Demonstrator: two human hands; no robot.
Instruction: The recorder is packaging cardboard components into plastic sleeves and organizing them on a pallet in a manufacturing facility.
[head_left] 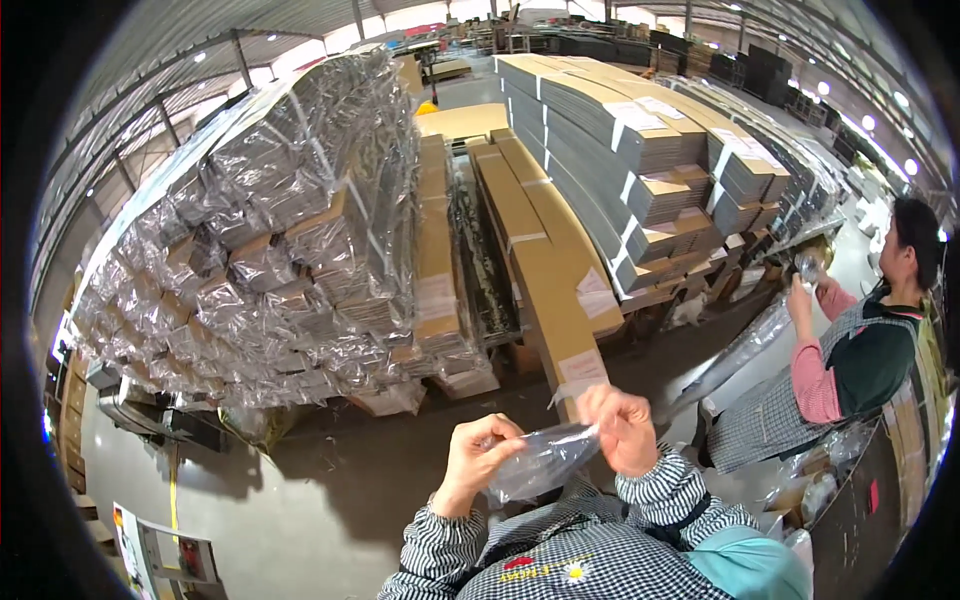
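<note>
- At the lower middle of the head view, the left hand, thumb and fingers together, pinches clear plastic film.
- The right hand apparently pinches the film's opposite end; stacked cardboard stands beyond.

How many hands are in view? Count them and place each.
4: the left hand and right hand at opposite ends of the clear plastic; the nearer hand and farther hand of the co-worker at right. Background ones may be hidden.
</note>
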